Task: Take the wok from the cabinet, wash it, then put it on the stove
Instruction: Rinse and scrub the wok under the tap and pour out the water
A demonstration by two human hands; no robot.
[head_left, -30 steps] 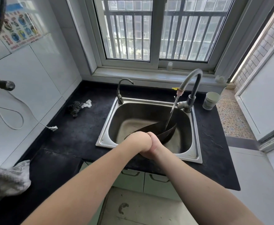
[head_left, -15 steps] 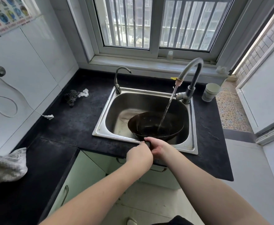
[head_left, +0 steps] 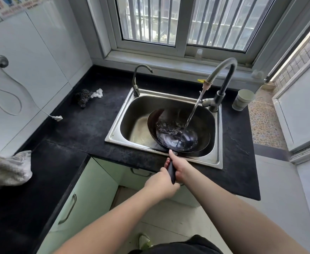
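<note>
A round, dark, blackened metal wok (head_left: 178, 132) sits in the stainless-steel sink (head_left: 219, 136) at the centre of the frame, its bowl filling the right half of the basin and tipped slightly toward the viewer. Its inner surface is glossy and wet, with a bluish sheen near the bottom and a brownish band along the rim. A thin stream of water (head_left: 193, 111) falls slantwise from the tall grey gooseneck tap (head_left: 222, 77) at the sink's upper right and strikes the inside of the wok, where water pools and splashes up toward the left. The wok's straight black handle (head_left: 171, 171) reaches over the sink's near edge toward the bottom of the frame. The right hand (head_left: 180, 166) grips the handle close to the bowl, fingers curled round it and thumb laid along the top. The left hand (head_left: 161, 184) is wrapped round the handle's lower end, just below the right hand and touching it.

The sink is set in a black stone countertop (head_left: 95, 129). A dark scouring pad (head_left: 83, 97) lies on it left of the sink, and a pale paper cup (head_left: 242, 99) stands at the right.
</note>
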